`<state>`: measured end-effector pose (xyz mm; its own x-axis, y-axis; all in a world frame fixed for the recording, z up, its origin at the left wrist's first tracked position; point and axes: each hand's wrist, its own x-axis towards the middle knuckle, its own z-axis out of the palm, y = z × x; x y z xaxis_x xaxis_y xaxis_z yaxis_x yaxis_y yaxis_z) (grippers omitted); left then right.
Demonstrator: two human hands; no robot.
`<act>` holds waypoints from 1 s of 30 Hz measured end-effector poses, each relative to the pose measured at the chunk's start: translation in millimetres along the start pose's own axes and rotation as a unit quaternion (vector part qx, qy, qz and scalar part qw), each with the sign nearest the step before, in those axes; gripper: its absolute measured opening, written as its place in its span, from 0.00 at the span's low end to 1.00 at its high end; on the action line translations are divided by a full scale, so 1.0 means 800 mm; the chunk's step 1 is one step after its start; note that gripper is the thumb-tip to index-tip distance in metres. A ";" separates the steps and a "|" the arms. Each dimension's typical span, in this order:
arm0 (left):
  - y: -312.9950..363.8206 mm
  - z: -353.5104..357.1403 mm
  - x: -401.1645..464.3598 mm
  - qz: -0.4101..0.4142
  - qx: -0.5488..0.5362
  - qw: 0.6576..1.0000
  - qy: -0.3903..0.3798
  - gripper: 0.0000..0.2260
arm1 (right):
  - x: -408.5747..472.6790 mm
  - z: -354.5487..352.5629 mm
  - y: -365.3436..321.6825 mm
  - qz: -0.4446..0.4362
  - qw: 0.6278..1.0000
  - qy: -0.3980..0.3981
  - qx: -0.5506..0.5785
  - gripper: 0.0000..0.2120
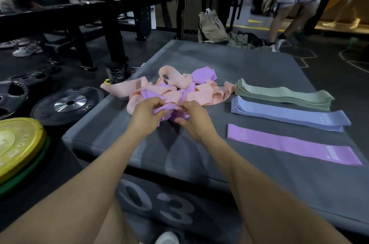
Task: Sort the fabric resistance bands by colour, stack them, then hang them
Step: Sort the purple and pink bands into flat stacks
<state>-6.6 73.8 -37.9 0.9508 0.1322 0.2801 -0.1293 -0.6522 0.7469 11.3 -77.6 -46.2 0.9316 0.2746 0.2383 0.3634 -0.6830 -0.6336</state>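
Observation:
A tangled pile of pink and purple fabric bands (pixel 175 86) lies on the grey padded box (pixel 259 174). My left hand (pixel 146 113) and my right hand (pixel 194 119) both grip a purple band (pixel 169 110) at the near edge of the pile. To the right lie sorted bands: a green stack (pixel 283 95) farthest, a blue stack (pixel 287 114) in the middle, and a single flat purple band (pixel 289 144) nearest me.
Black weight plates (pixel 67 104) and a yellow plate (pixel 18 142) lie on the floor at the left. A black rack (pixel 111 30) stands behind them. A beige bag (pixel 211 26) sits beyond the box, and a person's legs (pixel 283 16) are at the far right.

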 end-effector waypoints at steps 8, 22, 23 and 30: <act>0.043 -0.007 -0.006 0.053 -0.293 0.952 -0.071 0.09 | -0.003 -0.019 -0.017 -0.004 0.983 0.063 0.173 0.14; 0.086 -0.082 0.064 -0.008 -0.276 0.959 0.066 0.07 | 0.077 -0.107 -0.094 0.021 0.976 0.138 0.168 0.11; 0.089 -0.090 0.069 -0.016 -0.276 0.958 0.074 0.07 | 0.082 -0.112 -0.103 0.012 0.974 0.146 0.171 0.12; 0.125 -0.127 0.086 -0.046 -0.319 0.944 0.071 0.03 | 0.098 -0.149 -0.145 -0.043 0.968 0.194 0.153 0.06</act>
<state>17.3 93.9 117.3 0.9246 0.2957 0.2403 -0.2344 -0.0558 0.9705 43.5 -57.4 134.0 0.8543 0.0064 0.5197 0.4739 -0.4200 -0.7740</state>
